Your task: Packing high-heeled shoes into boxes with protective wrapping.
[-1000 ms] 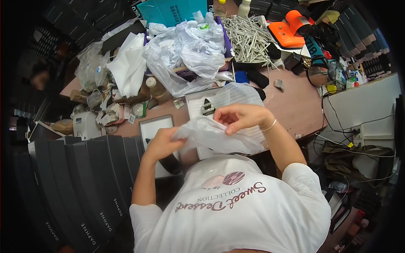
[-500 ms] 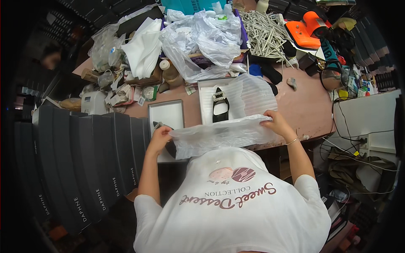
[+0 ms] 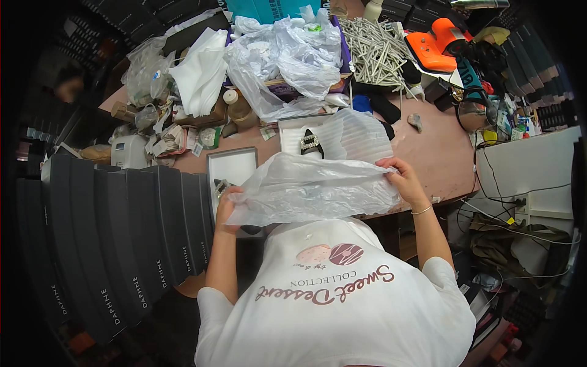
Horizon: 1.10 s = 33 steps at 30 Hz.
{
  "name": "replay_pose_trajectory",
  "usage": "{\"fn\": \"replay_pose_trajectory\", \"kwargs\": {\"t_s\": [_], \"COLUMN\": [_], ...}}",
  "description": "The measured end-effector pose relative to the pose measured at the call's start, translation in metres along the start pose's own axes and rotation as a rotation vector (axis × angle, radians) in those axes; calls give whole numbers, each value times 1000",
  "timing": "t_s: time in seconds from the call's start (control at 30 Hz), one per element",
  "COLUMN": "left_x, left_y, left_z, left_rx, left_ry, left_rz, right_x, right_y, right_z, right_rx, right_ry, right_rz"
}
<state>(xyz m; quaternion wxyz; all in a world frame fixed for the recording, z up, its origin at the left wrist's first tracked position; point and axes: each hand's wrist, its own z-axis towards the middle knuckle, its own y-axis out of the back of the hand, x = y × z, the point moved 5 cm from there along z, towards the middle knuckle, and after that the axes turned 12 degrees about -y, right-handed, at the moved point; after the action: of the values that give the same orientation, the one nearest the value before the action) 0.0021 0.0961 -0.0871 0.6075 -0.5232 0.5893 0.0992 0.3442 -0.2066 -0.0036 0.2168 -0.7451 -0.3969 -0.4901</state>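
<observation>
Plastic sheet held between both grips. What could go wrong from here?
1. The thin plastic sheet, held near its ends by the left grip and right grip, might tear if pulled hard.
2. It hides part of the black shoe with a jewelled buckle, so it could snag there unseen.
3. The left grip is close to another jewelled buckle in the shallow tray and might knock it.

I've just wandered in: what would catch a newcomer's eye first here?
Probably the crinkled, translucent plastic sheet at the centre, held between the left hand and the right hand. Next, perhaps, the bright orange device toward the upper right, and the row of dark grey boxes filling the left side.
</observation>
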Motion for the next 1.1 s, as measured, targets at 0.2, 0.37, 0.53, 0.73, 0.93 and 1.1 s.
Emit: {"fn": "replay_pose_trajectory", "kwargs": {"t_s": [0.2, 0.37, 0.53, 0.73, 0.93, 1.1], "left_x": [-20, -17, -37, -54, -60, -55], "left_y": [-10, 3, 2, -22, -27, -14], "left_z": [1, 4, 8, 4, 6, 3], "left_rx": [227, 311, 332, 412, 390, 319], "left_ry": [158, 109, 77, 83, 95, -82], "left_rz": [-282, 438, 777, 751, 648, 973], "right_x": [-1, -12, -34, 62, 34, -40], "right_y": [16, 31, 78, 0, -129, -134], "right_z": [-6, -5, -5, -14, -18, -23], "right_rx": [239, 144, 62, 130, 291, 517], "right_ry": [-75, -167, -142, 196, 805, 744], "right_rz": [171, 63, -295, -399, -1119, -1254]}}
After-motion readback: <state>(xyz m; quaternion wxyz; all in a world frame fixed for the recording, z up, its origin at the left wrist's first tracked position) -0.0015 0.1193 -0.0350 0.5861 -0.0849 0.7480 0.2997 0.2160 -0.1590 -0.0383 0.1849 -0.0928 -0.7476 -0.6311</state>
